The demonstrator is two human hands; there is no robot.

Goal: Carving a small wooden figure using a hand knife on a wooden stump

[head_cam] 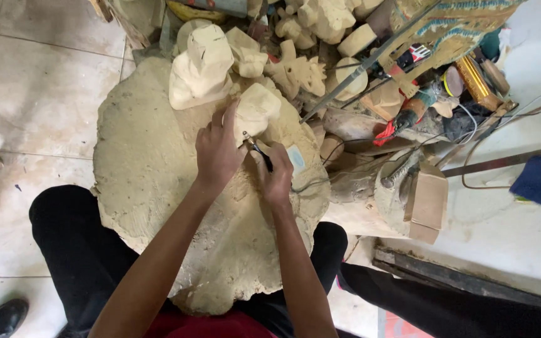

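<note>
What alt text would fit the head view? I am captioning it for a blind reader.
Seen from above, a person's left hand steadies a pale carved wooden piece while the right hand holds a thin black rotary tool against it, over a dust-covered round work cloth. More unfinished carvings and tools crowd the far side.

Woodcarving workshop, floor level. Evidence: I sit on tiled floor at dust-coated work block; pale rough-carved wooden blanks piled ahead; power tool with red grip, cables, metal bar and cardboard box scattered at my right.
</note>
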